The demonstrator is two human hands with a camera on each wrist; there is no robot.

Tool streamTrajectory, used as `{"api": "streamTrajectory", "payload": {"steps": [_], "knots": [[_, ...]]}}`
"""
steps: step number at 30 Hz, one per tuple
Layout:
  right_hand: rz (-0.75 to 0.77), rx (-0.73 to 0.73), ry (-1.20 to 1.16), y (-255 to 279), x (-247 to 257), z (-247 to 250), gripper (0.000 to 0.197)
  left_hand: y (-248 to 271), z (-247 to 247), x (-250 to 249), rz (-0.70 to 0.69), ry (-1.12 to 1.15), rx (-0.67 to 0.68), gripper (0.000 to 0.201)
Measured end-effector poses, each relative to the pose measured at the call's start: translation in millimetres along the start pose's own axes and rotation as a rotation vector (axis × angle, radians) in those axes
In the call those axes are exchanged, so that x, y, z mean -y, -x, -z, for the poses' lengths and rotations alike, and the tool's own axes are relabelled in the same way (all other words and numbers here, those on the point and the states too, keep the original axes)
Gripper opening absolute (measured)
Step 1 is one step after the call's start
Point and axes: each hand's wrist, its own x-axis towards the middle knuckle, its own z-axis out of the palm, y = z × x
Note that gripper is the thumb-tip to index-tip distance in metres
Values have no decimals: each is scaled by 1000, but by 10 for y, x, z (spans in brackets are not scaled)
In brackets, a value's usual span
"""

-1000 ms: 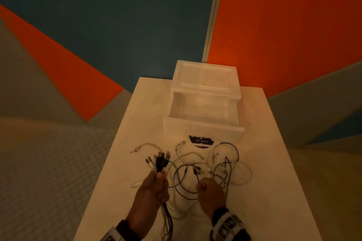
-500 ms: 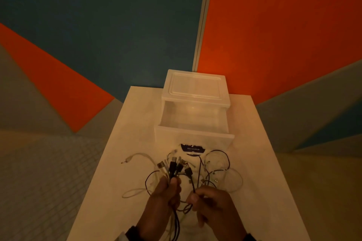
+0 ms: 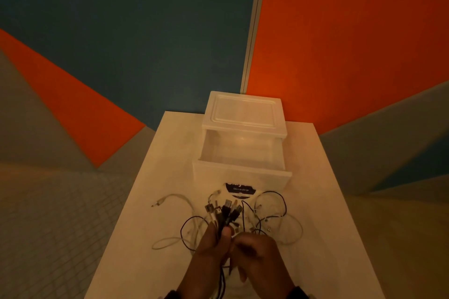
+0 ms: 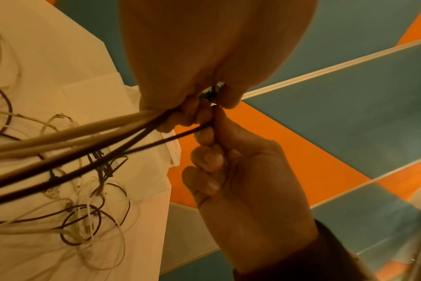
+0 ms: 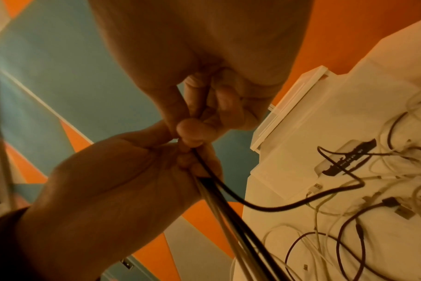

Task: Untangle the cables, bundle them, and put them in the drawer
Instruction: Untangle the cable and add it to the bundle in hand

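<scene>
Right hand [image 3: 261,253] moved in beside left hand [image 3: 213,249], feeding black cable [image 5: 276,204]. Left grips bundle [image 3: 224,212], plugs toward 12 o'clock; drawer [image 3: 240,172] beyond.

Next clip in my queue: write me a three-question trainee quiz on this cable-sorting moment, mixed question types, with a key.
1. True or false: the drawer is pulled open and holds no cables yet.
2. Multiple choice: the left hand grips
A) one white cable
B) a cluster of black and white cable ends, plugs pointing toward the drawer
C) nothing
3. Short answer: what is the right hand doing?

Key
1. True: its inside shows bare.
2. B
3. It pinches a black cable right beside the left hand's cluster. The cable trails down to the loose tangle on the table.
</scene>
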Motion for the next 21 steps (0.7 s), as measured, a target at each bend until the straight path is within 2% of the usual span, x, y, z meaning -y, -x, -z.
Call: {"api": "streamTrajectory", "payload": {"steps": [2,4,8,11,13,14,17,19,21], "knots": [[72,-23,81,-15,-26,-11,22,33,-14,-37,-24,-4,17,13],[91,-31,148,-38,-55,0,26,58,-19,-75,-29,21,12,20],[70,113,207,-19,-190,23,38,47,-30,-143,-8,211,-32,22],[-61,202,218,30,-429,94,31,-11,75,-258,-32,321,-38,28],[-151,272,353,9,-701,213,20,-23,195,-363,-35,440,-10,29],[-183,287,402,11,-830,275,26,-19,262,-416,-32,469,7,29],[-231,176,561,-44,-1144,417,28,48,429,-579,-26,528,54,26],[-312,131,668,-78,-1219,528,20,70,505,-669,-17,517,69,26],[-293,27,727,-157,-1211,576,35,63,508,-654,4,447,58,29]]}}
